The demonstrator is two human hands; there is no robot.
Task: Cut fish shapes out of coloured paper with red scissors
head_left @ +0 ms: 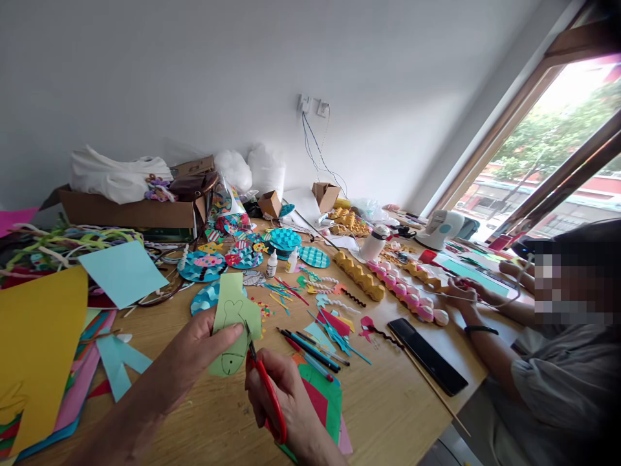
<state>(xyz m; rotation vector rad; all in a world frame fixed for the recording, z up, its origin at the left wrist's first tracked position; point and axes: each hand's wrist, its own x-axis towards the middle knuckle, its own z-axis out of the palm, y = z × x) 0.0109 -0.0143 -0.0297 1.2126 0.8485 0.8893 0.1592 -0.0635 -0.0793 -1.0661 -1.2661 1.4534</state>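
Note:
My left hand [206, 336] pinches a light green paper [231, 291] with its thumb on top. Pencil-like outlines, one shaped like a fish, are drawn on the paper. In my right hand [284, 395] are red-handled scissors [272, 395], their blades pointing up at the paper's right edge, close to the left thumb. Several pens [313, 349] lie on the table just right of the hands. Beneath and beside the right hand are green and red paper sheets [332, 401].
Coloured paper [43, 349] is piled at the left. Paper fish, glue bottles [272, 264] and twisted strips lie beyond the hands. A black phone [427, 356] and a wooden stick [436, 388] are at the right, near another person's hands [463, 298]. A cardboard box [126, 213] stands behind.

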